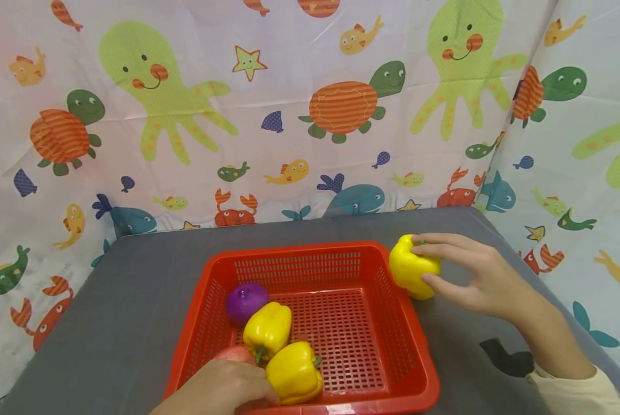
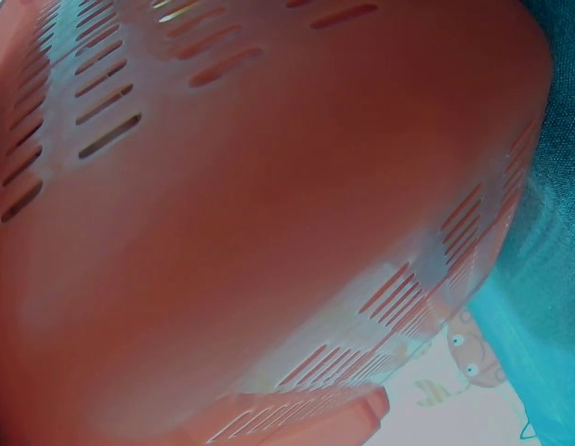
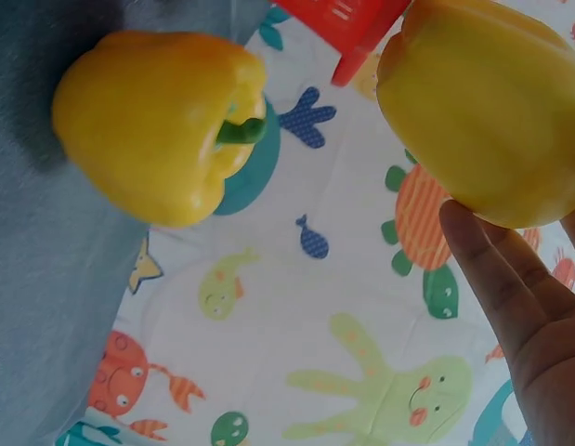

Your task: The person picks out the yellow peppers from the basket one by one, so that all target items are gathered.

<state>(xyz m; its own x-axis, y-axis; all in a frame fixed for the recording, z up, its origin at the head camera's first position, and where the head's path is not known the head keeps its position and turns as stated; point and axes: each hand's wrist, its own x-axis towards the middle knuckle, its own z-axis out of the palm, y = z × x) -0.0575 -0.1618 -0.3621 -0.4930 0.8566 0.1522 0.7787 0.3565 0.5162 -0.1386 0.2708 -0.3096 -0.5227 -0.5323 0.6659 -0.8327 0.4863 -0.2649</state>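
Observation:
My right hand [image 1: 473, 274] holds a yellow bell pepper [image 1: 411, 268] at the red basket's [image 1: 426, 369] right rim, fingertips on top and thumb at the side. In the right wrist view, fingers [image 3: 491, 269] touch the held pepper [image 3: 491, 111], while another yellow bell pepper [image 3: 157, 125] sits on the table, mostly hidden behind the held one in the head view. My left hand [image 1: 227, 386] lies over the basket's front left corner, beside a yellow bell pepper [image 1: 294, 374] and a partly covered reddish round thing [image 1: 235, 354]. Its fingertips are hidden; I cannot tell what they hold.
Inside the basket are also another yellow pepper [image 1: 268, 328] and a purple round, onion-like thing [image 1: 246, 302]. The grey table [image 1: 133, 288] extends around the basket, and a curtain [image 1: 279, 138] printed with sea animals hangs behind. A dark strip [image 1: 504, 357] lies near my right forearm.

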